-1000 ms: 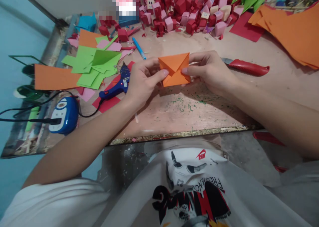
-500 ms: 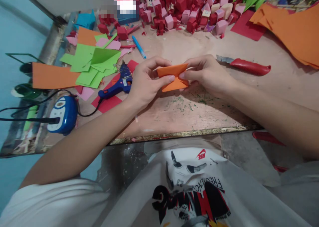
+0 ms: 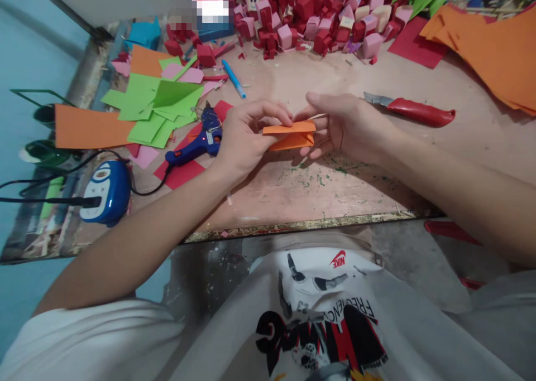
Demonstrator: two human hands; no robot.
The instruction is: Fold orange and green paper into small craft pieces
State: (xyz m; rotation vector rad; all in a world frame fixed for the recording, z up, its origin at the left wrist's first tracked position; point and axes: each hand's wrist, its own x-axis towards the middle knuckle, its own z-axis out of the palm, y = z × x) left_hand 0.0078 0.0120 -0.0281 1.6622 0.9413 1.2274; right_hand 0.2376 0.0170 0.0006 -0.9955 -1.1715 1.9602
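Note:
Above the table, my left hand (image 3: pixel 247 135) is closed on a small folded piece of orange paper (image 3: pixel 295 137). The paper's upper and lower flaps bend toward each other, with a gap between them facing me. My left thumb is partly inside that fold. At the paper's right end is my right hand (image 3: pixel 341 121), fingers apart and thumb raised off the paper; its fingertips lie beside or behind the paper's edge, and I cannot tell whether they touch it. A red-handled utility knife (image 3: pixel 421 110) lies just past my right hand. Near my left wrist rests a blue glue gun (image 3: pixel 201 141).
Red and pink paper boxes (image 3: pixel 305 18) are heaped along the back. Green paper pieces (image 3: pixel 140 99) lie at the left, beside a blue power adapter (image 3: pixel 106 191) with a black cable. Orange sheets (image 3: pixel 486 57) cover the right rear. A blue pen (image 3: pixel 233 80) lies behind my left hand.
My right hand has loosened from the orange paper, its thumb lifting and fingers spreading. The paper's flaps have come closer together, and my left hand still grips it.

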